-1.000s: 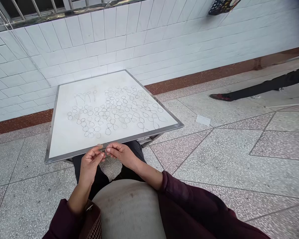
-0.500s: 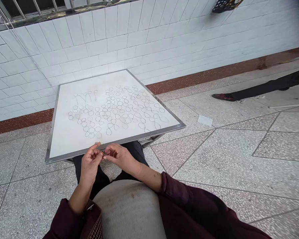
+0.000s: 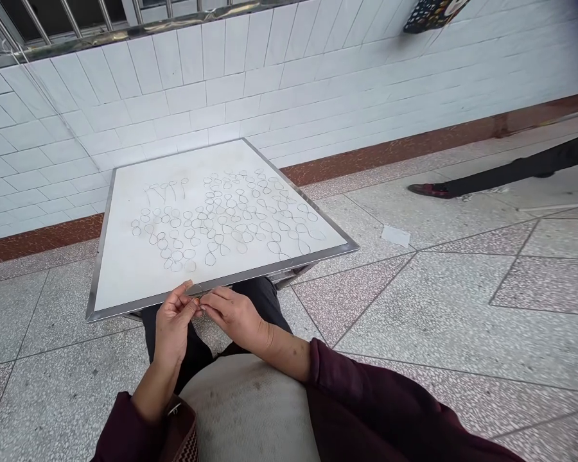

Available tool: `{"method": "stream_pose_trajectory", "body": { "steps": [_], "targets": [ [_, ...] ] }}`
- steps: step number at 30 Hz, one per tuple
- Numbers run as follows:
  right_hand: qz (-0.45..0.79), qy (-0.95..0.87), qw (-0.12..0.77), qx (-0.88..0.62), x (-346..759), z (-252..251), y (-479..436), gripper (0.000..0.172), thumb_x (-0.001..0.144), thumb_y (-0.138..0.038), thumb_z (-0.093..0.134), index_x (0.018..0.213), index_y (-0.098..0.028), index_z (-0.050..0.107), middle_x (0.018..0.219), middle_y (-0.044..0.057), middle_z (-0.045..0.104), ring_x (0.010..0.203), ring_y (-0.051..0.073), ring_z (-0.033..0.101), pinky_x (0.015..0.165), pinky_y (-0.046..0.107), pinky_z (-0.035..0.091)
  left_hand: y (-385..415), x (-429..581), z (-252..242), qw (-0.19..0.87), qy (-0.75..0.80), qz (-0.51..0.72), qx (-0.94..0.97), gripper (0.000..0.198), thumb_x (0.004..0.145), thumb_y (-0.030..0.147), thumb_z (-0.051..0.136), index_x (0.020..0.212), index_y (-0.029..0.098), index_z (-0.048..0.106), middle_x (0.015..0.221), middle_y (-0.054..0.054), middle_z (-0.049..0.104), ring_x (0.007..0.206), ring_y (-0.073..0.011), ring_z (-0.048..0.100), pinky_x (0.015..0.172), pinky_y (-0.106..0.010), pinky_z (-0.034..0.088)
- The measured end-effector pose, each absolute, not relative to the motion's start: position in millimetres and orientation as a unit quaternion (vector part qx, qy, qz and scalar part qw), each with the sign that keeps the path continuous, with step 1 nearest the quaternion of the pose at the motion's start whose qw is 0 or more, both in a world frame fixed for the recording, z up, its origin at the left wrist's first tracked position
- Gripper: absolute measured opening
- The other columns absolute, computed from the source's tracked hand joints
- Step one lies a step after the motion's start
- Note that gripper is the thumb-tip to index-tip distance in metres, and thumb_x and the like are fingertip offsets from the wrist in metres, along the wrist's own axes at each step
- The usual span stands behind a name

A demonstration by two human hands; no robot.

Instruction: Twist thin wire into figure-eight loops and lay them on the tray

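Just over the near edge of a white table (image 3: 139,269) with a metal rim, my two hands meet fingertip to fingertip. My left hand (image 3: 173,324) pinches a thin wire between thumb and forefinger, its other fingers loosely curled. Closed at the same spot, my right hand (image 3: 236,317) has thumb and forefinger on the wire too. Most of that wire is hidden by the fingers. Across the tabletop lie many thin wire loops (image 3: 210,258), mostly bent into figure-eights. A few wires with a loop and a long straight tail (image 3: 183,187) lie at the back left.
A white tiled wall (image 3: 183,102) stands behind the table, with a barred window (image 3: 67,19) at upper left. Another person's leg and shoe (image 3: 433,190) are at the right. A white paper piece (image 3: 395,235) lies on the speckled floor. A dark patterned bag (image 3: 421,16) hangs above.
My right fingers have closed in and lowered slightly against my left fingertips. The view has shifted a little; the loops on the table lie as before.
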State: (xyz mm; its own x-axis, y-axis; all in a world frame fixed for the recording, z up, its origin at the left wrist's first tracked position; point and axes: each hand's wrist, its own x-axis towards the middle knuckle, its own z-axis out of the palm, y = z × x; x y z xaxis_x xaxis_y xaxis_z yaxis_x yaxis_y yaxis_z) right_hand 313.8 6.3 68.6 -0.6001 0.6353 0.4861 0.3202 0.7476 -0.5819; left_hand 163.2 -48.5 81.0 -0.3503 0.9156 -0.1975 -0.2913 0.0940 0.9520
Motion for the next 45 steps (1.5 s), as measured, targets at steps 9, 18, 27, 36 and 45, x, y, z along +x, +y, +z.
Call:
{"method": "stream_pose_trajectory", "body": {
  "steps": [9,18,27,36,45],
  "targets": [
    [0.088,-0.929,0.280,-0.226,315.9,71.0,6.4,0.021,0.096,-0.007,0.044,0.096,-0.017,0.062,0.084,0.006,0.062,0.074,0.019,0.054,0.066,0.031,0.046,-44.6,163.3,75.5,0.502,0.556,0.616,0.246,0.047,0.069,0.028,0.082,0.114,0.017,0.071,0.068,0.004,0.059,0.065,-0.0101,0.058,0.069,-0.025,0.051],
    [0.045,-0.940,0.232,-0.245,309.9,54.7,5.4,0.012,0.087,-0.006,0.057,0.095,-0.014,0.062,0.085,0.006,0.062,0.076,0.022,0.054,0.059,0.032,0.043,-37.7,166.0,64.3,0.510,0.568,0.610,0.211,0.052,0.061,0.027,0.086,0.109,0.014,0.071,0.062,0.006,0.059,0.060,-0.0090,0.056,0.065,-0.024,0.049],
    [0.116,-0.906,0.301,-0.272,314.4,44.7,9.0,0.018,0.098,-0.011,0.048,0.092,-0.017,0.064,0.084,0.006,0.062,0.077,0.019,0.056,0.070,0.031,0.049,-32.3,164.8,71.9,0.473,0.573,0.612,0.270,0.052,0.069,0.031,0.081,0.116,0.015,0.067,0.066,0.006,0.057,0.065,-0.0100,0.058,0.071,-0.025,0.051],
    [0.586,-0.613,0.400,-0.348,314.9,47.1,21.4,0.026,0.083,-0.042,0.073,0.092,-0.022,0.059,0.077,-0.001,0.059,0.067,0.014,0.053,0.061,0.026,0.044,-28.6,155.7,84.6,0.441,0.610,0.499,0.429,0.057,0.077,0.029,0.071,0.132,0.018,0.059,0.071,0.004,0.059,0.068,-0.0128,0.056,0.073,-0.029,0.049],
    [0.719,-0.448,0.431,-0.312,310.4,54.8,24.6,0.026,0.077,-0.042,0.077,0.081,-0.020,0.065,0.069,-0.003,0.059,0.061,0.010,0.048,0.058,0.025,0.039,-27.2,166.1,94.4,0.492,0.564,0.490,0.448,0.061,0.079,0.031,0.070,0.137,0.020,0.053,0.078,0.002,0.066,0.074,-0.0149,0.062,0.076,-0.031,0.049]
  ]
}}
